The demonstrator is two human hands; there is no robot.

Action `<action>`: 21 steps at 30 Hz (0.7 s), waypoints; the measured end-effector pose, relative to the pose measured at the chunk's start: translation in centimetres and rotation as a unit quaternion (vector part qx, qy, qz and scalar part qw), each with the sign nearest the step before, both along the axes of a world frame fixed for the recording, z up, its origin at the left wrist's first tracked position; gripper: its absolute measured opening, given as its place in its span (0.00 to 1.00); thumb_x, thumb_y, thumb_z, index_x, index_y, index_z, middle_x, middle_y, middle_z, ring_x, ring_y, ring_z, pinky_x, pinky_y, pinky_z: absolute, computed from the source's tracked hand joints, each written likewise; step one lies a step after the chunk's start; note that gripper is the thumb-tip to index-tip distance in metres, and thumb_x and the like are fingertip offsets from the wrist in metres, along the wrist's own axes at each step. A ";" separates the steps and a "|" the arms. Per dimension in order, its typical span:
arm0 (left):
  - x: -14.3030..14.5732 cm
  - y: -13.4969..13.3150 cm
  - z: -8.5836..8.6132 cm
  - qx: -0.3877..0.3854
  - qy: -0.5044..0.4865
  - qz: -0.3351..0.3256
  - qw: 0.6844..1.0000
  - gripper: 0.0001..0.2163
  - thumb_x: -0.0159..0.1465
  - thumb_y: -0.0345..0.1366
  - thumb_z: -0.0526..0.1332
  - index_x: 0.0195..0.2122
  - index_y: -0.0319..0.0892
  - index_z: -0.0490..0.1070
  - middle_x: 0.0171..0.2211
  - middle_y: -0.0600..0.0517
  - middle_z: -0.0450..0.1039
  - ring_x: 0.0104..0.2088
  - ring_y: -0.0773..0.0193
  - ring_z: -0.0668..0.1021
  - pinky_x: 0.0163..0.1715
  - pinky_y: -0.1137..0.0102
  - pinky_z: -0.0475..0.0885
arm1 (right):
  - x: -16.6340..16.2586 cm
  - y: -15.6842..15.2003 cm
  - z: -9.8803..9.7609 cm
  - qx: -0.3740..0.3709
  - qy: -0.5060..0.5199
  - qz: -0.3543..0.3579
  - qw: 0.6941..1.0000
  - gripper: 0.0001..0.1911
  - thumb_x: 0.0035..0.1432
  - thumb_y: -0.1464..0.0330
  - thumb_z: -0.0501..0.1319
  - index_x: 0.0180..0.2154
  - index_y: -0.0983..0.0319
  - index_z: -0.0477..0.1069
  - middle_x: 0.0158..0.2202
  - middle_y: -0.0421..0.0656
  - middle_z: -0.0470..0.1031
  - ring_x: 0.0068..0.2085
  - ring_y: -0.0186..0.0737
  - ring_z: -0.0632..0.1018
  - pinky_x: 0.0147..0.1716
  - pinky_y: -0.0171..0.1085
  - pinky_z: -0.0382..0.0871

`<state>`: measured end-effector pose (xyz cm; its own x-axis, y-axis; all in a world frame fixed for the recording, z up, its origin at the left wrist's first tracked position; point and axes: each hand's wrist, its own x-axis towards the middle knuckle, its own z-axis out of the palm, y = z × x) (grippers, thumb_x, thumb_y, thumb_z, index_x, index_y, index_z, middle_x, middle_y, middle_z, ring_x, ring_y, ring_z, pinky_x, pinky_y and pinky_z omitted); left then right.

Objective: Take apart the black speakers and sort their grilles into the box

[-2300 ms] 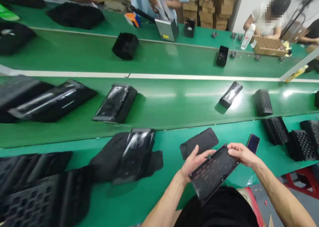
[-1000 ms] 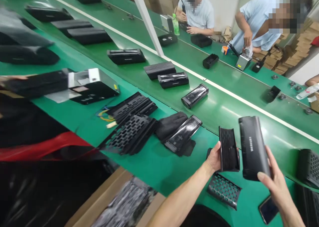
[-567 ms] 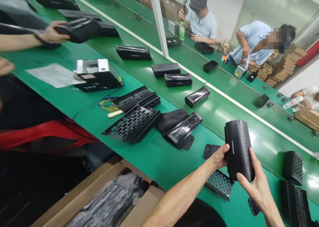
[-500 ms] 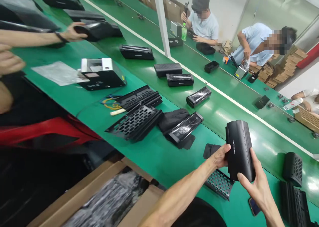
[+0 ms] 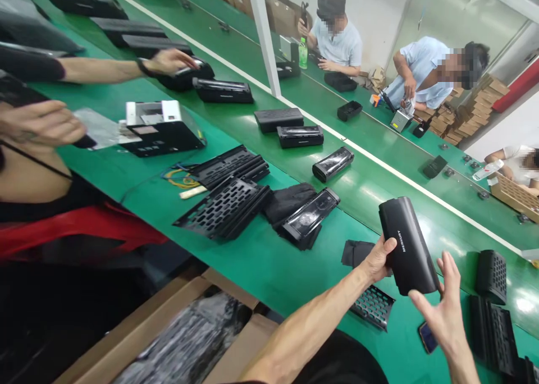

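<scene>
One black casing (image 5: pixel 406 241), lettered MERKURY on its front, tilts above the worktop (image 5: pixel 252 277) in the left grip (image 5: pixel 381 259), which is closed on its left edge, thumb on the front and the other fingers largely hidden. The right grip (image 5: pixel 441 302) is spread wide around the casing's lower right corner, thumb below and fingers alongside; whether it touches cannot be told. Below the left grip lies a perforated panel (image 5: pixel 374 308), partly behind the forearm; just left of that grip is a dark sheet (image 5: pixel 356 253). Below the right grip's thumb a phone (image 5: pixel 428 337) lies flat. To the right of the right grip stands a unit with a perforated side (image 5: pixel 492 277). Well left of the left grip, a glossy-faced unit (image 5: pixel 310 216) rests beside a dark cover (image 5: pixel 288 201), with a slotted panel (image 5: pixel 225 207) farther left. Farthest left, a co-worker's hand (image 5: pixel 173 62) reaches over another black unit (image 5: pixel 187 78).
</scene>
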<state>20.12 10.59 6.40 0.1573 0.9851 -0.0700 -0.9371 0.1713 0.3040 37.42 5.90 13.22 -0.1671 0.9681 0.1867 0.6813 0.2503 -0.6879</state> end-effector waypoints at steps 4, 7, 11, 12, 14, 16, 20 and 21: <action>1.1 0.3 0.4 -0.046 0.037 0.065 0.996 0.44 0.49 0.53 0.84 0.64 0.45 0.73 0.50 0.44 0.82 0.48 0.51 0.82 0.51 0.59 0.77 | -2.5 -0.8 -2.7 0.131 0.025 -0.109 0.985 0.57 0.55 0.48 0.75 0.76 0.58 0.51 0.72 0.59 0.57 0.71 0.70 0.64 0.71 0.67 0.59; -1.3 1.6 0.6 -0.046 0.116 0.033 0.992 0.46 0.49 0.57 0.83 0.65 0.44 0.72 0.54 0.41 0.78 0.50 0.47 0.81 0.51 0.55 0.78 | -2.3 -0.3 -1.4 0.116 0.065 -0.129 0.983 0.48 0.56 0.46 0.74 0.70 0.58 0.61 0.65 0.54 0.65 0.65 0.63 0.71 0.68 0.60 0.65; -8.4 4.1 2.5 0.062 0.283 0.020 0.957 0.58 0.37 0.38 0.88 0.71 0.49 0.67 0.72 0.36 0.63 0.68 0.37 0.71 0.67 0.45 0.67 | 0.6 -0.7 1.7 0.049 0.065 -0.095 0.992 0.46 0.53 0.45 0.74 0.66 0.56 0.66 0.63 0.51 0.70 0.62 0.62 0.74 0.63 0.56 0.70; -10.0 4.6 3.2 0.108 0.319 -0.001 0.942 0.58 0.36 0.35 0.87 0.71 0.49 0.68 0.72 0.37 0.63 0.71 0.35 0.68 0.70 0.45 0.63 | 1.3 -0.9 2.2 0.040 0.059 -0.083 0.994 0.46 0.52 0.45 0.75 0.65 0.56 0.66 0.63 0.51 0.70 0.61 0.62 0.74 0.62 0.56 0.70; -12.1 5.2 4.6 0.184 0.362 -0.060 0.912 0.55 0.36 0.34 0.86 0.69 0.47 0.72 0.68 0.39 0.69 0.69 0.34 0.71 0.70 0.46 0.63 | 2.1 -1.4 2.6 0.030 0.047 -0.063 0.996 0.45 0.51 0.45 0.75 0.64 0.56 0.67 0.63 0.51 0.71 0.61 0.62 0.75 0.62 0.56 0.70; -12.7 5.1 5.7 0.219 0.373 -0.100 0.896 0.50 0.40 0.36 0.85 0.68 0.46 0.74 0.63 0.41 0.75 0.63 0.35 0.77 0.67 0.46 0.68 | 2.4 -1.6 2.5 0.029 0.041 -0.050 0.997 0.44 0.51 0.46 0.76 0.64 0.55 0.67 0.63 0.51 0.71 0.62 0.62 0.75 0.62 0.56 0.70; -11.9 4.2 6.3 0.212 0.381 -0.116 0.893 0.48 0.44 0.38 0.84 0.69 0.47 0.71 0.58 0.44 0.76 0.56 0.42 0.79 0.62 0.51 0.73 | 3.0 -1.4 2.0 0.022 0.054 -0.028 0.998 0.43 0.53 0.47 0.75 0.64 0.56 0.67 0.65 0.53 0.71 0.65 0.64 0.73 0.64 0.59 0.68; -11.7 3.9 6.3 0.208 0.386 -0.120 0.891 0.49 0.44 0.38 0.84 0.69 0.48 0.70 0.58 0.44 0.76 0.56 0.43 0.79 0.61 0.51 0.73 | 3.3 -1.3 1.9 0.014 0.060 -0.022 0.998 0.43 0.53 0.47 0.75 0.64 0.56 0.66 0.65 0.53 0.70 0.65 0.64 0.73 0.65 0.60 0.67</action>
